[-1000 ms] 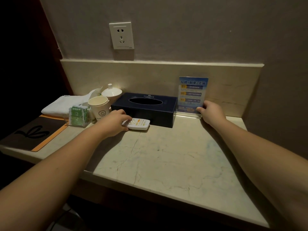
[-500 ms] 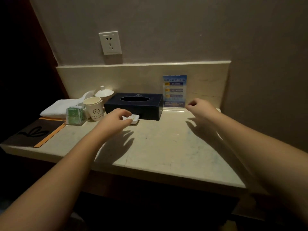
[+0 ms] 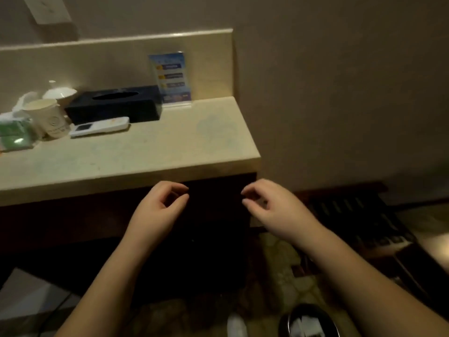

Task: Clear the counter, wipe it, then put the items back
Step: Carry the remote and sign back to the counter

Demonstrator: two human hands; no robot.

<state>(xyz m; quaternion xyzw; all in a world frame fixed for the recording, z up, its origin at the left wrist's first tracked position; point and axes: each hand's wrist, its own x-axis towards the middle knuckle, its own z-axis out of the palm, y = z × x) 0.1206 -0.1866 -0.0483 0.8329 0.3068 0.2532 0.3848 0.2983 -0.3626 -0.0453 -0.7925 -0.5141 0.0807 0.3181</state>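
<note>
Only the head cam here, so one view to go through. Both my hands hang in front of the table (image 3: 136, 164), below its front edge and over the dark cabinet front, touching nothing. The left hand (image 3: 155, 210) has its fingers (image 3: 181, 198) loosely curled toward the thumb with nothing in them, and the right hand (image 3: 274, 210) mirrors it, empty too, a gap between the two. All the stuff sits along the back edge of the table: the dark tissue box (image 3: 114, 104) in the middle, the white remote (image 3: 99, 127) lying flat just in front of it, and the blue sign card (image 3: 171, 77) standing upright in its clear holder against the backsplash, right next to the box toward the table's right end. Further left there's a paper cup (image 3: 46, 116) beside the remote's end, a white lidded cup (image 3: 59, 93) behind it, and a green packet holder (image 3: 14, 136) at the frame's left edge. The front and right part of the table top shows bare stone. Picture's a bit blurry, so the small print is unreadable. A round bin (image 3: 308, 322) sits on the floor bottom right.
</note>
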